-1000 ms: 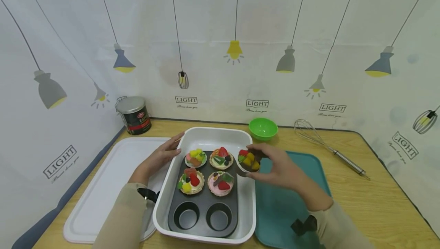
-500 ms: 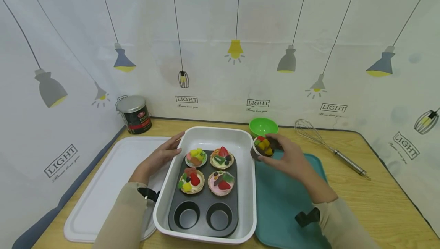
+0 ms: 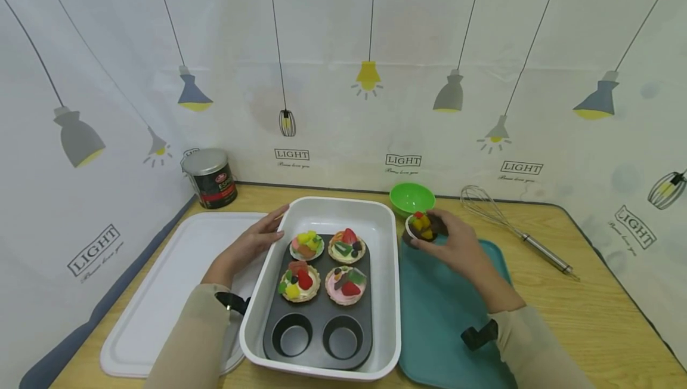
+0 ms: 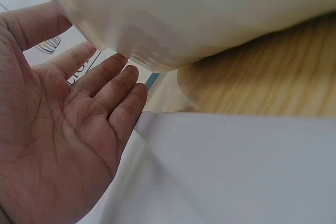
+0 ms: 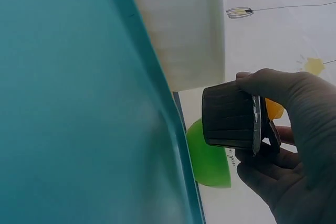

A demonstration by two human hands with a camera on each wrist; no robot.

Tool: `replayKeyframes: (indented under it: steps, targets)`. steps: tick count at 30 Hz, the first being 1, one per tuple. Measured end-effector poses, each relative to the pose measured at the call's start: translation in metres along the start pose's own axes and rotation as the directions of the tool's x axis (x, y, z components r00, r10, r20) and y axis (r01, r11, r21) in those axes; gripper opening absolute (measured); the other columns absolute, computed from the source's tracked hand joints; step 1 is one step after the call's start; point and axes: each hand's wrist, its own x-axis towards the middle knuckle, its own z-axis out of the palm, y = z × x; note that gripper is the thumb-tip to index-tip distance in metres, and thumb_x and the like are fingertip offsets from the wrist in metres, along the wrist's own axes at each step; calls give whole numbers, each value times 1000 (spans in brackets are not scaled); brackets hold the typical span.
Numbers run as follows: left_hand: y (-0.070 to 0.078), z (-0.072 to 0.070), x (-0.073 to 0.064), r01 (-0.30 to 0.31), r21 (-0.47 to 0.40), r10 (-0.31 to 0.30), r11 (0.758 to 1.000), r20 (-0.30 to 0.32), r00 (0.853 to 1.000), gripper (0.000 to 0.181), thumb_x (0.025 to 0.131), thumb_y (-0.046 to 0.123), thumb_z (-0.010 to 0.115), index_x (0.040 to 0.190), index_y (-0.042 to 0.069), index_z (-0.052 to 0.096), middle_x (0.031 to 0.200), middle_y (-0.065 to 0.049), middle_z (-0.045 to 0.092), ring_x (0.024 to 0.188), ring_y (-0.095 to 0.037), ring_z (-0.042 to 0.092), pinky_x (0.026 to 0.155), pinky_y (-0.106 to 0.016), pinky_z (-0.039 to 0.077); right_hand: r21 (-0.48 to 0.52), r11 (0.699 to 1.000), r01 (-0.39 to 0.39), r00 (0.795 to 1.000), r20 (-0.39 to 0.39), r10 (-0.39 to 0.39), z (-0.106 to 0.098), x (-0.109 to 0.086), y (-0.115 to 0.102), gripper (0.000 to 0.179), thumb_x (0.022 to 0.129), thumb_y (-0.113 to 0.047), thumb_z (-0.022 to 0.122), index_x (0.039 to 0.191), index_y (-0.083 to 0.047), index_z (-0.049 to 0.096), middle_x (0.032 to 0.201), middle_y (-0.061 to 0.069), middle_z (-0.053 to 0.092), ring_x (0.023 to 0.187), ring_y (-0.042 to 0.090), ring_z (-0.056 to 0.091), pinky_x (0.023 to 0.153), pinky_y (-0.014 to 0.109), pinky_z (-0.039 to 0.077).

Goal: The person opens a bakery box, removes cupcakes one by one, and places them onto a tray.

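Note:
Between thumb and fingers, my right hand (image 3: 456,246) pinches a dark cupcake (image 5: 228,116) with fruit on top, above the far left corner of the teal tray (image 3: 456,329). My left hand (image 3: 247,249) rests its fairly straight fingers against the left wall of a deep white dish (image 3: 394,317); the left wrist view shows its open palm (image 4: 63,129). Inside the dish lies a dark muffin pan (image 3: 316,350). Fruit-topped tarts fill its back and middle cups: a yellow-topped one (image 3: 306,246), a strawberry one (image 3: 346,246), a cream one (image 3: 299,281) and a pink one (image 3: 346,286). Its two front cups hold nothing.
A green bowl (image 3: 412,199) stands behind the teal tray, close to the cupcake. The whisk (image 3: 517,234) lies at the right. At the left are a white tray (image 3: 161,305) and, behind it, a dark can (image 3: 210,179). A printed curtain backs the table.
My right hand has carried the cupcake away from the dish's right side, to the right and back, over the teal tray. The left hand has stayed on the dish.

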Motion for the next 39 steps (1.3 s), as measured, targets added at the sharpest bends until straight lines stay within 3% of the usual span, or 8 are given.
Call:
replayKeyframes:
  steps: [18,39]
  targets:
    - [3,1,1,4,13,-4,1000,-2,1000,71,99,26,56,161,33,21,167,-8,20,152,-33,17,119,-61,12,-78,993,-86,995,37,89,16,3,19,72,84,-36,83,139,-2,52,129,18,60,116,34,59,96,52,50]
    - [2,1,-1,12,5,-12,1000,-3,1000,72,98,29,57,161,33,22,167,-7,20,153,-32,16,119,-61,10,-73,996,-57,998,11,58,24,2,30,79,84,-40,81,145,-3,47,135,21,57,122,39,56,99,57,47]
